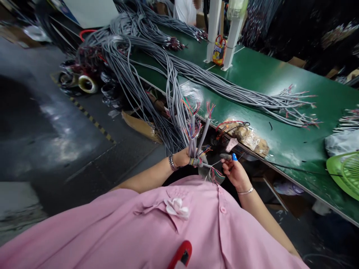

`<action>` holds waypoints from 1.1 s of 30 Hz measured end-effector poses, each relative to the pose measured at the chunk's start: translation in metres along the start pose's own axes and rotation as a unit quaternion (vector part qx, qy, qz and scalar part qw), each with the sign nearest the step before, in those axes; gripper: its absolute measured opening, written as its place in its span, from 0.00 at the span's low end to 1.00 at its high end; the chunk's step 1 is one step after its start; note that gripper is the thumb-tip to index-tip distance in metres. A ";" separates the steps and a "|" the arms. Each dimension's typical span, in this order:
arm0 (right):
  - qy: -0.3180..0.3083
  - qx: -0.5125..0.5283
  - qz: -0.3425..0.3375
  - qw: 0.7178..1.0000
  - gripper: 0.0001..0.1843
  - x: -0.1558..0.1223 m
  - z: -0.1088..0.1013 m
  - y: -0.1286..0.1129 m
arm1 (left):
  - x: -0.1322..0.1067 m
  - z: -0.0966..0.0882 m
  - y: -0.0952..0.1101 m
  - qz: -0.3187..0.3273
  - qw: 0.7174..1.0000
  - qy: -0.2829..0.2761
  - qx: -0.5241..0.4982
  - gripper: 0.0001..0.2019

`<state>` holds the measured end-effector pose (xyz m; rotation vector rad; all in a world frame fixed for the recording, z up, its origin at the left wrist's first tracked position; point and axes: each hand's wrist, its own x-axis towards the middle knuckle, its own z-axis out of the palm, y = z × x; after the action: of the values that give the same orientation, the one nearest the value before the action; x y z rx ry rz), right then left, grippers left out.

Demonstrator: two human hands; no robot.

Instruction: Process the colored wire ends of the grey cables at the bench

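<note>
My left hand [183, 157] is closed around several grey cables [192, 136], whose stripped ends stand up above the fist and show thin coloured wires. One cable end [206, 165] points right out of that grip, its coloured wires [217, 173] fanned out and hanging. My right hand [235, 172], with grey and blue coverings on its fingertips, is close to the right of this end. Between its thumb and fingers it pinches a thin strand [215, 163] that runs back to the cable end.
A green table [260, 74] carries a long bundle of grey cables [213, 82], more cables draping over its left edge. By its front edge lies a taped brown block [248, 136] with wires. A green basket [344, 172] stands at right. Beyond the table is a person [185, 11].
</note>
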<state>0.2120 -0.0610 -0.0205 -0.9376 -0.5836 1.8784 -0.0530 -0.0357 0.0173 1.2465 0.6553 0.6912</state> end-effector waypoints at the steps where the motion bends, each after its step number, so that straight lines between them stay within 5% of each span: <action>1: -0.009 -0.017 0.003 1.000 0.18 -0.003 0.000 0.001 | -0.006 0.000 -0.001 0.007 1.000 0.008 0.000 0.17; 5: -0.075 -0.069 0.008 0.995 0.13 -0.018 0.007 0.000 | -0.018 0.000 -0.005 0.053 0.993 0.104 -0.016 0.16; 10: -0.120 -0.089 -0.020 0.989 0.25 -0.033 0.024 -0.005 | -0.018 0.004 -0.006 0.065 0.988 0.136 -0.024 0.16; 14: -0.093 -0.126 -0.041 0.987 0.31 -0.037 0.045 -0.007 | -0.012 0.015 -0.004 0.060 0.983 0.170 -0.031 0.17; 23: -0.049 -0.186 -0.165 0.967 0.23 -0.018 0.094 0.003 | -0.002 0.032 0.003 0.039 0.984 0.173 0.022 0.19; 28: 0.016 -0.260 -0.215 0.941 0.17 -0.005 0.079 0.000 | -0.005 0.029 0.004 0.018 0.984 0.175 -0.008 0.19; 33: 0.076 -0.334 -0.197 0.919 0.17 -0.009 0.037 0.000 | -0.006 0.015 0.009 0.104 0.961 0.225 -0.121 0.16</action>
<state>0.1850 -0.0699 0.0048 -1.2673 -1.2596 1.2332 -0.0465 -0.0477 0.0292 0.9422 0.7876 1.2143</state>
